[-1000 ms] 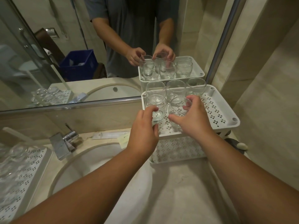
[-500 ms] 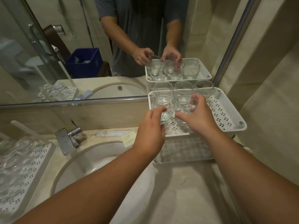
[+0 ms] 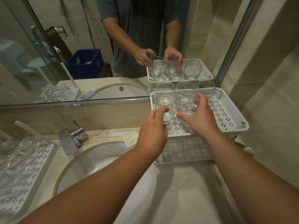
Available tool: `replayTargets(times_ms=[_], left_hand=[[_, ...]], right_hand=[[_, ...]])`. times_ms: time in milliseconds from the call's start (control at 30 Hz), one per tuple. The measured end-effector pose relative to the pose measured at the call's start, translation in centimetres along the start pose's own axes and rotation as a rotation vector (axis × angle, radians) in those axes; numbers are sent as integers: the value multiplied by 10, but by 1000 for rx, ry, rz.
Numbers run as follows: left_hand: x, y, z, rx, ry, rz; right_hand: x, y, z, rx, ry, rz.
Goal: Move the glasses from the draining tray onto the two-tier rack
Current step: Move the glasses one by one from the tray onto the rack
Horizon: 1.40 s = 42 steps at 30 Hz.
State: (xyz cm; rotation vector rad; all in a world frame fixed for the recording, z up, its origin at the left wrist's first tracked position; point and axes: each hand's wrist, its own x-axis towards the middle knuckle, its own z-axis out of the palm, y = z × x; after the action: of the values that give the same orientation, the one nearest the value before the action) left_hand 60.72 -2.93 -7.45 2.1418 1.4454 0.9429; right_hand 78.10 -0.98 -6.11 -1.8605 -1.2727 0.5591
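The white two-tier rack [image 3: 229, 126] stands at the right of the counter against the mirror. Three clear glasses [image 3: 184, 88] line the back of its top tier. In front of them, my left hand [image 3: 152, 128] grips a glass [image 3: 165, 105] and my right hand [image 3: 202, 120] grips a second glass [image 3: 187, 104]; both glasses stand upright on the top tier, side by side. The lower tier [image 3: 184, 151] shows nothing on its visible part. The white draining tray [image 3: 38, 160] lies at the far left with several glasses [image 3: 14, 157] on it.
A round basin [image 3: 103, 160] sits between tray and rack, with a chrome tap [image 3: 71, 138] behind it. Paper sachets [image 3: 116, 134] lie by the mirror's base. A small white object [image 3: 249, 150] rests beside the rack near the right wall.
Both hands stay wrapped round their glasses on the top tier. My view has shifted slightly; nothing else has moved.
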Motion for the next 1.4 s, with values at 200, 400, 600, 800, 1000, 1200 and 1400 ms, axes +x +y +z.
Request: replayTargets(times_ms=[200,400,600,800,1000,1200,1400], left_hand=[[-1,1,-3,2,-10,11],[-5,-3,-10,-62,-49,23],[-15,-10,-33,-152,40,-32],[-30,-22,-82,-232,145,-16],[-54,-61,-143,-267,240,-64],[-90,-124,-212,-117,261,-160],[-140,-204,-279,33,316,-314]], right_hand=[[-4,0,0,-31,31,-21],[-16,0,2,-19,178,-133],[-39,-17,1,23,342,-250],[-85,-69,18,224,427,-555],[-122,-128,75,332,229,-673],[-157,-171,156,315,-24,-642],[-197,-217,250,329,-246,-562]])
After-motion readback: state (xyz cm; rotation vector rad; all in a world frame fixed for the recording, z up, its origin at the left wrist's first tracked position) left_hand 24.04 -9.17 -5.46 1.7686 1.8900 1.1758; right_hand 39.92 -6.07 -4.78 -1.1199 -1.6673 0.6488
